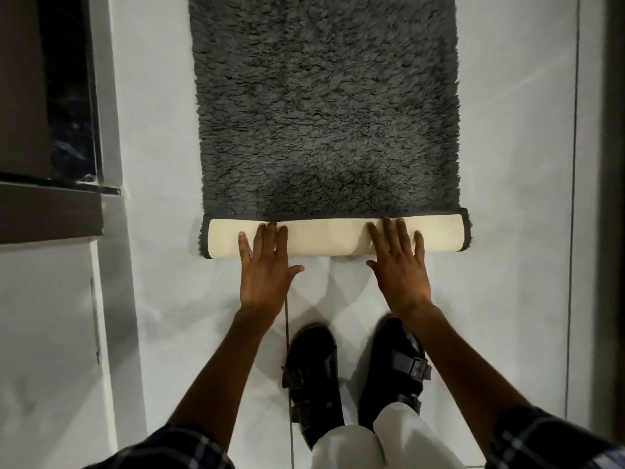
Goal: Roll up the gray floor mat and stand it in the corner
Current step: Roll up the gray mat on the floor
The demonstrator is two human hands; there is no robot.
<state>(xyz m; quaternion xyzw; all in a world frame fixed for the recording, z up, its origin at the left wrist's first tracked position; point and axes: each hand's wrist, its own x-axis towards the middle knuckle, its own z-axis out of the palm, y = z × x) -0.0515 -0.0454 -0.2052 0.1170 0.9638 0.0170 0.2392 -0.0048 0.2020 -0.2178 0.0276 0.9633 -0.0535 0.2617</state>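
The gray shaggy floor mat [324, 106] lies flat on the white tiled floor, stretching away from me. Its near end is rolled into a low tube [328, 236] that shows the cream backing. My left hand [265, 265] rests flat on the left part of the roll, fingers spread. On the right part lies my right hand [399, 265], also flat with fingers apart. Neither hand wraps around the roll; both press on top of it.
My feet in black sandals [355, 374] stand just behind the roll. A white wall with a dark-framed opening [67, 130] runs along the left. A dark vertical edge [612, 198] borders the right. White floor tiles [507, 231] flank the mat.
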